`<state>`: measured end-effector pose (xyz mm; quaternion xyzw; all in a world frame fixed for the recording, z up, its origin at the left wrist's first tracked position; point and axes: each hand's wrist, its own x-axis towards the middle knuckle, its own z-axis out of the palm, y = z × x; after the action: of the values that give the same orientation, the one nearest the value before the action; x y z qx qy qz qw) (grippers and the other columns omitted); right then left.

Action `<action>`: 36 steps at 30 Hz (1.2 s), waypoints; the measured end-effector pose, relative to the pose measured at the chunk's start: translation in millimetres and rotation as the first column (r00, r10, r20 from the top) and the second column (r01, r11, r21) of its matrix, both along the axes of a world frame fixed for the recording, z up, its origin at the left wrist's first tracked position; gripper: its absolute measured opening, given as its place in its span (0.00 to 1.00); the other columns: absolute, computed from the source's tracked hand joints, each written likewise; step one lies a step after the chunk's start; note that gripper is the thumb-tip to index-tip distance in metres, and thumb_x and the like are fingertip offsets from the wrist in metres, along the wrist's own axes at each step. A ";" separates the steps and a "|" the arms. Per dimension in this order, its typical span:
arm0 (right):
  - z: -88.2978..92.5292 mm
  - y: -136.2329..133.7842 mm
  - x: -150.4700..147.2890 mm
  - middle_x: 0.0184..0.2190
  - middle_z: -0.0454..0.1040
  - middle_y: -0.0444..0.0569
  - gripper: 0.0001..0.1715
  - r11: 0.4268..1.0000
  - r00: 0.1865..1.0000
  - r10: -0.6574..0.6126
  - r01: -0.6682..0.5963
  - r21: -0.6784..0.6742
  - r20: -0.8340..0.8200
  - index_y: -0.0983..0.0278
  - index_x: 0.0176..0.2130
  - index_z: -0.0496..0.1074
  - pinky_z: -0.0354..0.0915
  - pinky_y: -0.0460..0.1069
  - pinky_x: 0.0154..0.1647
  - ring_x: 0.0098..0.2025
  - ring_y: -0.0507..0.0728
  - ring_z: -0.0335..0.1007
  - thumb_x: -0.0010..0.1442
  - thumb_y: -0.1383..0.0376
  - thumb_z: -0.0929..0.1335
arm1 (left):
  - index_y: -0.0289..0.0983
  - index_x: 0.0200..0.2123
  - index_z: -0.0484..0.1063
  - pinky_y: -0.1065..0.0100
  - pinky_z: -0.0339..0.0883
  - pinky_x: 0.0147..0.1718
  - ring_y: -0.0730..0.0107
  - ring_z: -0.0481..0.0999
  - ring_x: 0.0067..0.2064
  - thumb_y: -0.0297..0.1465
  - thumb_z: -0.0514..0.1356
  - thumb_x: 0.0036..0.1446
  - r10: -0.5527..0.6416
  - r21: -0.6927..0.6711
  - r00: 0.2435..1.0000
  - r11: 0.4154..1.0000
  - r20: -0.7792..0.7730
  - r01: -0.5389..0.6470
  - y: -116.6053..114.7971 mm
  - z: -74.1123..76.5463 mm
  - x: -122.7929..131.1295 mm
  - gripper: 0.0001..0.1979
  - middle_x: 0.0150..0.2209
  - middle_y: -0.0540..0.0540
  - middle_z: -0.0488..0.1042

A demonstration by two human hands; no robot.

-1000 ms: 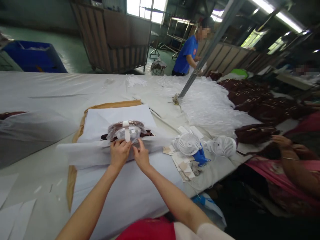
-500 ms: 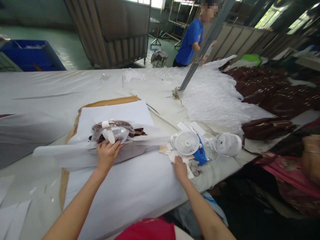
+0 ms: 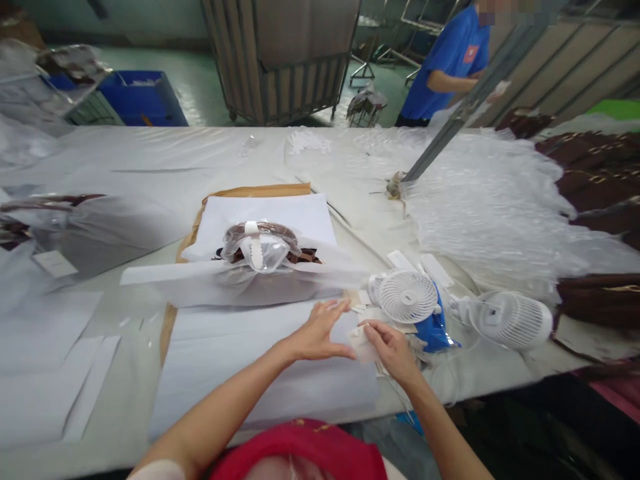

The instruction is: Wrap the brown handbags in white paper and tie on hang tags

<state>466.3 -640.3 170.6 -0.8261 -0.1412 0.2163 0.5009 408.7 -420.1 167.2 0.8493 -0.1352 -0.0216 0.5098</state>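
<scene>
My right hand [image 3: 393, 348] pinches a small pale card [image 3: 363, 344] over the right part of the white paper. Just left of the card, my left hand [image 3: 320, 333] is open, thumb and fingers spread, holding nothing. Beyond my hands a brown bag [image 3: 260, 245] with its handle wrapped in clear plastic and white strips rests on white paper [image 3: 273, 209] over brown paper [image 3: 260, 191]. A translucent sheet [image 3: 200, 283] lies around its near side. More small cards lie beside the near fan, close to my right hand.
Two white fans [image 3: 408, 296] [image 3: 510, 320] and a blue packet [image 3: 434, 327] stand at the right. A slanted metal post [image 3: 435, 147] rises behind them among piled clear bags [image 3: 495, 200]. Brown bags [image 3: 600, 180] lie far right, another wrapped bag [image 3: 115, 223] left. A person in blue [image 3: 443, 67] stands beyond.
My left hand has left the wrapped bag and come right, opening. My right hand has lifted a small card from beside the fan. The view has turned left.
</scene>
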 end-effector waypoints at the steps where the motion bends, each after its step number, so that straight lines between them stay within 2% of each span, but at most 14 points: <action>1: 7.1 6.2 -1.5 0.33 0.75 0.49 0.24 0.999 0.999 0.001 0.001 0.050 -0.039 0.66 0.41 0.74 0.64 0.46 0.32 0.34 0.56 0.71 0.61 0.49 0.64 | 0.37 0.59 0.63 0.58 0.60 0.54 0.56 0.70 0.53 0.49 0.63 0.52 -0.104 -0.094 0.987 0.991 -0.126 0.092 -4.5 -5.8 2.5 0.36 0.51 0.38 0.73; 4: 8.0 14.5 -3.4 0.30 0.74 0.48 0.22 0.989 0.994 -0.033 0.048 0.139 -0.109 0.66 0.38 0.74 0.62 0.46 0.29 0.31 0.54 0.67 0.57 0.49 0.68 | 0.33 0.42 0.74 0.70 0.65 0.35 0.71 0.72 0.31 0.45 0.52 0.62 -0.251 -0.317 0.882 0.940 -0.399 0.124 1.3 -23.2 -1.4 0.22 0.30 0.46 0.74; 7: -8.5 13.2 -4.7 0.28 0.73 0.47 0.21 0.973 0.977 -0.052 0.097 0.210 -0.208 0.65 0.37 0.74 0.60 0.45 0.28 0.28 0.53 0.65 0.55 0.50 0.69 | 0.33 0.34 0.71 0.70 0.65 0.38 0.72 0.71 0.35 0.44 0.49 0.63 -0.104 -0.311 0.911 0.950 -0.399 -0.028 20.2 -29.2 -14.2 0.20 0.34 0.45 0.73; 10: -18.3 15.2 -9.8 0.30 0.75 0.49 0.19 0.952 0.953 0.029 0.065 0.298 -0.302 0.65 0.36 0.73 0.62 0.46 0.33 0.32 0.54 0.68 0.57 0.52 0.69 | 0.36 0.42 0.69 0.62 0.59 0.54 0.63 0.65 0.56 0.44 0.56 0.59 0.070 -0.256 0.965 0.957 -0.253 -0.137 27.8 -22.0 -21.3 0.17 0.56 0.38 0.65; 12: -16.2 20.4 -13.9 0.32 0.76 0.50 0.17 0.936 0.936 0.115 0.009 0.351 -0.332 0.66 0.36 0.73 0.62 0.47 0.36 0.34 0.55 0.69 0.57 0.53 0.69 | 0.38 0.54 0.64 0.60 0.56 0.57 0.59 0.60 0.61 0.43 0.64 0.51 0.026 -0.276 0.976 0.957 -0.215 -0.086 21.5 -15.8 -20.7 0.29 0.62 0.38 0.58; 14: -11.4 25.3 -15.7 0.31 0.75 0.50 0.18 0.923 0.921 0.167 -0.021 0.385 -0.352 0.66 0.35 0.73 0.62 0.46 0.34 0.32 0.54 0.69 0.57 0.53 0.69 | 0.39 0.59 0.59 0.63 0.62 0.50 0.62 0.69 0.51 0.42 0.66 0.49 -0.131 -0.337 0.950 0.941 -0.283 0.030 10.9 -12.5 -18.4 0.36 0.52 0.41 0.69; 15: -9.5 26.1 -15.3 0.29 0.75 0.49 0.18 0.920 0.920 0.165 -0.013 0.391 -0.357 0.67 0.34 0.73 0.61 0.46 0.32 0.30 0.53 0.68 0.57 0.53 0.69 | 0.39 0.57 0.62 0.67 0.65 0.42 0.67 0.72 0.41 0.42 0.64 0.51 -0.185 -0.365 0.924 0.929 -0.334 0.054 6.5 -12.4 -17.6 0.32 0.41 0.45 0.73; 17: -8.3 22.4 -12.8 0.26 0.74 0.47 0.18 0.927 0.927 0.121 0.022 0.375 -0.355 0.67 0.33 0.73 0.59 0.45 0.29 0.27 0.52 0.67 0.57 0.53 0.69 | 0.36 0.46 0.71 0.73 0.59 0.28 0.75 0.65 0.26 0.44 0.59 0.56 -0.200 -0.381 0.880 0.924 -0.430 0.024 3.2 -15.5 -17.6 0.20 0.24 0.53 0.67; 21: -15.5 3.7 -12.1 0.25 0.74 0.48 0.20 0.979 0.959 0.066 -0.009 0.205 -0.275 0.66 0.31 0.73 0.61 0.46 0.28 0.26 0.53 0.67 0.60 0.52 0.66 | 0.35 0.31 0.71 0.74 0.51 0.21 0.77 0.57 0.21 0.49 0.54 0.58 -0.101 -0.312 0.826 0.946 -0.555 -0.094 20.0 -30.0 -23.6 0.22 0.17 0.55 0.56; 25: -23.6 15.5 -24.9 0.42 0.77 0.55 0.19 0.985 0.986 0.150 -0.142 -0.100 0.071 0.64 0.42 0.77 0.66 0.55 0.49 0.46 0.61 0.72 0.59 0.55 0.66 | 0.36 0.30 0.69 0.74 0.52 0.22 0.76 0.57 0.22 0.47 0.52 0.59 0.007 -0.209 0.824 0.966 -0.566 -0.152 36.7 -37.8 -30.2 0.20 0.19 0.55 0.58; 28: -24.8 56.8 -36.3 0.55 0.70 0.55 0.26 0.966 0.953 0.260 -0.259 -0.027 0.155 0.63 0.56 0.70 0.59 0.57 0.60 0.57 0.61 0.66 0.61 0.56 0.65 | 0.35 0.27 0.68 0.74 0.56 0.26 0.76 0.63 0.26 0.41 0.53 0.60 -0.015 -0.232 0.887 0.967 -0.461 -0.104 40.5 -32.0 -32.1 0.16 0.22 0.52 0.64; 32: -23.4 115.7 -39.9 0.33 0.78 0.50 0.28 0.965 0.976 0.218 -0.215 0.151 -0.008 0.65 0.54 0.71 0.71 0.51 0.39 0.33 0.56 0.75 0.62 0.51 0.65 | 0.34 0.26 0.67 0.74 0.59 0.27 0.76 0.66 0.26 0.38 0.51 0.61 0.101 -0.250 0.905 0.943 -0.414 -0.220 58.3 -20.9 -31.1 0.16 0.23 0.51 0.68; 34: -21.2 136.0 -33.7 0.26 0.75 0.47 0.26 0.969 0.981 0.186 -0.173 0.176 -0.063 0.65 0.48 0.75 0.67 0.48 0.26 0.22 0.54 0.69 0.60 0.50 0.65 | 0.34 0.26 0.67 0.74 0.59 0.25 0.76 0.66 0.24 0.38 0.50 0.61 0.197 -0.222 0.879 0.922 -0.435 -0.316 73.5 -15.7 -32.1 0.16 0.22 0.51 0.69; 36: -15.8 150.4 -25.3 0.27 0.75 0.48 0.22 0.964 0.978 0.207 -0.204 0.173 0.001 0.64 0.40 0.77 0.64 0.47 0.23 0.21 0.53 0.67 0.59 0.50 0.66 | 0.34 0.26 0.68 0.73 0.60 0.25 0.75 0.67 0.25 0.39 0.50 0.61 0.251 -0.196 0.870 0.913 -0.425 -0.359 88.3 -7.4 -35.2 0.17 0.23 0.50 0.70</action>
<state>441.0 -489.9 154.8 -0.7586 -0.2400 0.2611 0.5465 373.6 -331.8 159.8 0.7613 0.1046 -0.0905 0.6335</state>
